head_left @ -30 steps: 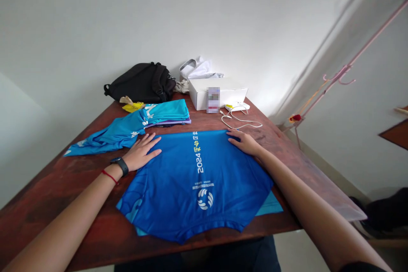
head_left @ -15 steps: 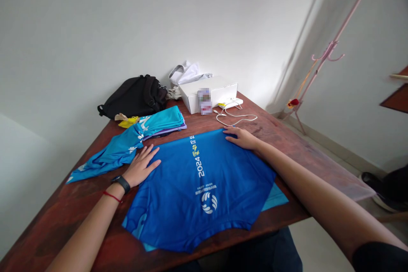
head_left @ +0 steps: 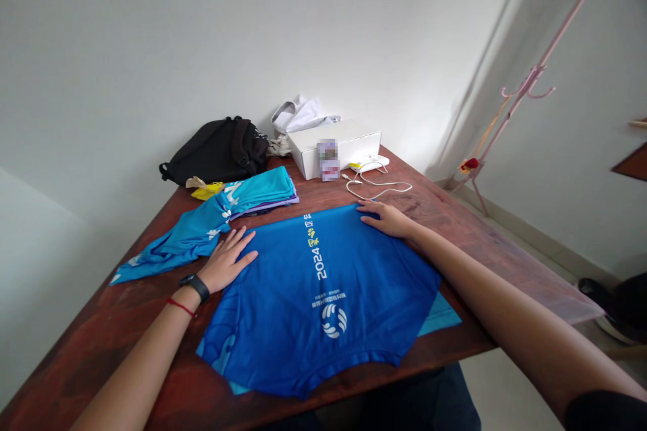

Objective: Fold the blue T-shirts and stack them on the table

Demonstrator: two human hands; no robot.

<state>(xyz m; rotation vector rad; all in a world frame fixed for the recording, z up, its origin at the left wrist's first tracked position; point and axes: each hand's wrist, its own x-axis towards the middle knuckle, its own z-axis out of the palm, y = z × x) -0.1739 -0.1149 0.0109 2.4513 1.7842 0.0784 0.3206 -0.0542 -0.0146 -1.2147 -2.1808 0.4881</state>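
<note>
A dark blue T-shirt (head_left: pixel 283 283) with white and yellow print lies spread on the table, its neck edge towards me and its far edge folded under. My left hand (head_left: pixel 228 260) rests on its far left corner, fingers spread, with a black band on the wrist. On the far right corner lies my right hand (head_left: pixel 385 217), palm down, fingers stretched out. Lighter blue cloth peeks out from under the shirt at the lower right. Just beyond my left hand is a light blue garment (head_left: pixel 176 242), partly bunched, its far end over a folded stack.
The reddish-brown wooden table (head_left: pixel 136 330) stands against a white wall. Along its back are a black backpack (head_left: pixel 212 148), a white box (head_left: pixel 303 155), a white device with a cable (head_left: pixel 371 163) and a yellow item (head_left: pixel 207 190). A pink coat stand (head_left: pixel 526 84) stands right.
Both hands keep their places on the shirt, which lies as before. The whole view has shifted slightly, so everything appears a little further right.
</note>
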